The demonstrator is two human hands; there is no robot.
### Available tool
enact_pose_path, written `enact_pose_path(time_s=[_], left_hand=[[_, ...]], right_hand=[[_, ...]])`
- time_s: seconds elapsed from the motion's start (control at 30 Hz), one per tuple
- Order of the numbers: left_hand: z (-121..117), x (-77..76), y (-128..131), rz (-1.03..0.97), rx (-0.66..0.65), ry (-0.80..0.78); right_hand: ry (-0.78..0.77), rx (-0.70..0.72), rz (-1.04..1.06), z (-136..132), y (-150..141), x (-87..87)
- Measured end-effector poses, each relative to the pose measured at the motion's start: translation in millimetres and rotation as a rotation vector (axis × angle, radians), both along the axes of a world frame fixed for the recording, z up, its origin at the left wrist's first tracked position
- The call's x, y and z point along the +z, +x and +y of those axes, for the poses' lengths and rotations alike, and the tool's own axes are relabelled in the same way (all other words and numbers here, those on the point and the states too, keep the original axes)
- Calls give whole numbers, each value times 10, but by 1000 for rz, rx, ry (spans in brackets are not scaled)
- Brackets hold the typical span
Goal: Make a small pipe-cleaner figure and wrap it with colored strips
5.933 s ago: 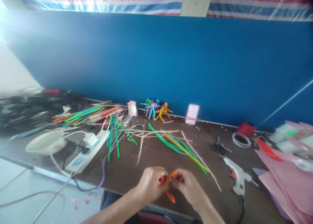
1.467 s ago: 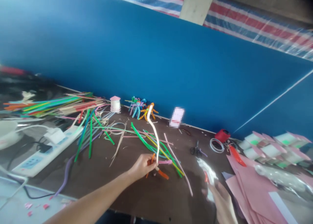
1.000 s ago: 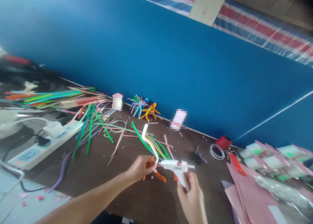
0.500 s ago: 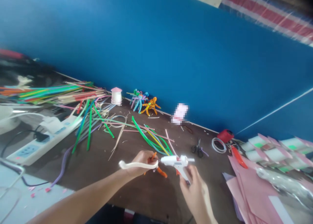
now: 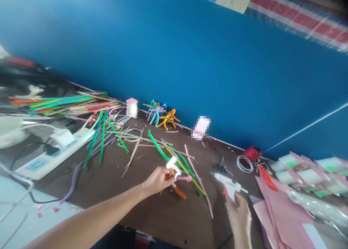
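Between the fingers and thumb of my left hand (image 5: 154, 182) is pinched an orange pipe-cleaner figure (image 5: 179, 193). A bent white pipe cleaner (image 5: 172, 164) rises from it, and a short pink piece (image 5: 185, 178) points right. The figure's middle is hidden by my fingers. To the right, my right hand (image 5: 240, 212) grips a white glue gun (image 5: 230, 184) by its handle. The gun's nozzle points left, apart from the figure. Beyond the left hand lie loose green (image 5: 157, 147) and yellow pipe cleaners.
Finished pipe-cleaner figures (image 5: 169, 119) stand by the blue partition (image 5: 190, 60). Scissors (image 5: 220, 164) lie beyond the glue gun. Pink sheets (image 5: 282, 212) and several white-and-pink rolls (image 5: 288, 160) occupy the right. At left are a power strip (image 5: 51, 156) and a heap of coloured stems (image 5: 62, 103).
My right hand picked up the glue gun, brought its nozzle to the orange figure, then drew it back right. The white pipe cleaner swung left, then became bent upright above my left hand.
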State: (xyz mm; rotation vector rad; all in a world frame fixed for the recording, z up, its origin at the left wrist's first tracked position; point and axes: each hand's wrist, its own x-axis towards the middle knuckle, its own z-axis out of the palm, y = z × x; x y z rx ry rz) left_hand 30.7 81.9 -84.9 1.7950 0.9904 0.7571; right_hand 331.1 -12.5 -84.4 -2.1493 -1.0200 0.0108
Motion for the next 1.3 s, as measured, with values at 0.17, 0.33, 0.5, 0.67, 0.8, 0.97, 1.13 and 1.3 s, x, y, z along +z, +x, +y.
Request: enact_pose_path(time_s=[0.17,0.33,0.5,0.67,0.8,0.97,1.13,1.3], left_hand=[[22,-11,3,-28,-16,-148],[45,-45,8,133,33,-25],[44,-41,10,165,13,24],[59,-44,14,182,23,55],[58,-41,19,187,16,53],[51,-19,10,163,-18,35],[58,-13,-1,147,-9,27],[63,-19,-3,151,2,36]], right_hand=[[78,13,-245,48,-183,49],[111,590,-97,230,-928,259],[108,848,-119,420,-1500,375],[46,903,-39,563,-1550,304],[7,871,153,596,-1496,231],[-16,886,214,604,-1461,229],[-16,885,221,613,-1460,249],[-11,878,237,619,-1486,234]])
